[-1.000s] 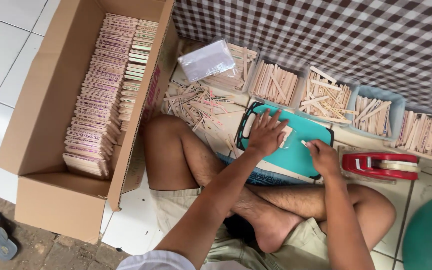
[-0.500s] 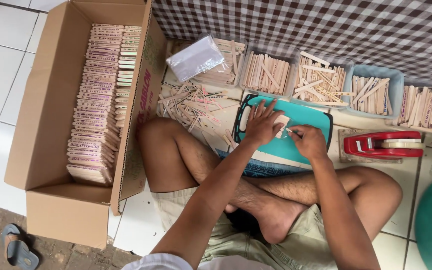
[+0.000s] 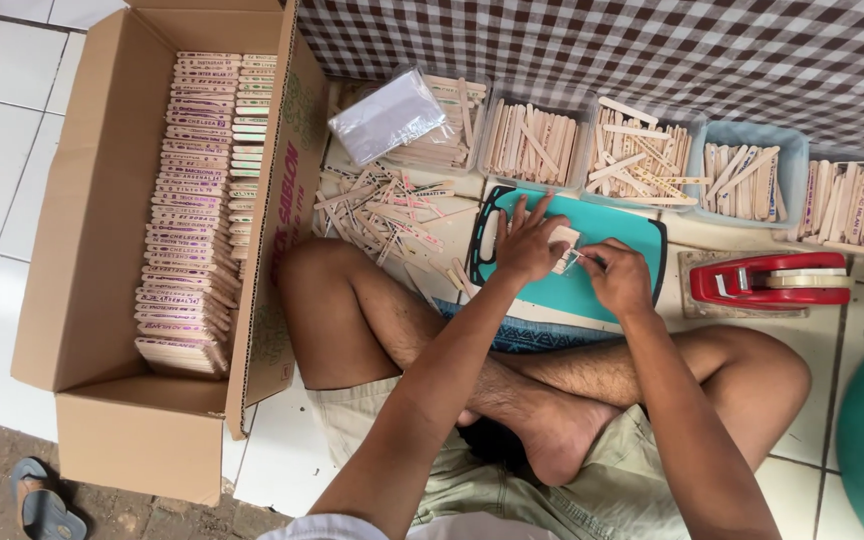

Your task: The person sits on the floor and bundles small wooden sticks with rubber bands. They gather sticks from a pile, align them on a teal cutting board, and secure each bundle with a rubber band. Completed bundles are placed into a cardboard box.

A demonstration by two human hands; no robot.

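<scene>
My left hand (image 3: 525, 240) presses a small bundle of wooden sticks (image 3: 562, 246) flat on a teal cutting board (image 3: 642, 256) that rests across my crossed legs. Its fingers are spread over the bundle's left side. My right hand (image 3: 616, 276) pinches the bundle's right end with thumb and fingers, where a thin strip or band shows. Both hands touch the same bundle.
A red tape dispenser (image 3: 770, 281) sits right of the board. Several clear trays of wooden sticks (image 3: 640, 152) line the checked cloth behind. Loose sticks (image 3: 380, 210) and a plastic bag (image 3: 386, 114) lie at left. An open cardboard box (image 3: 102, 250) holds stacked stick bundles.
Both hands stayed on the board; my right hand moved left to meet the left hand at the bundle. The camera view shifted slightly.
</scene>
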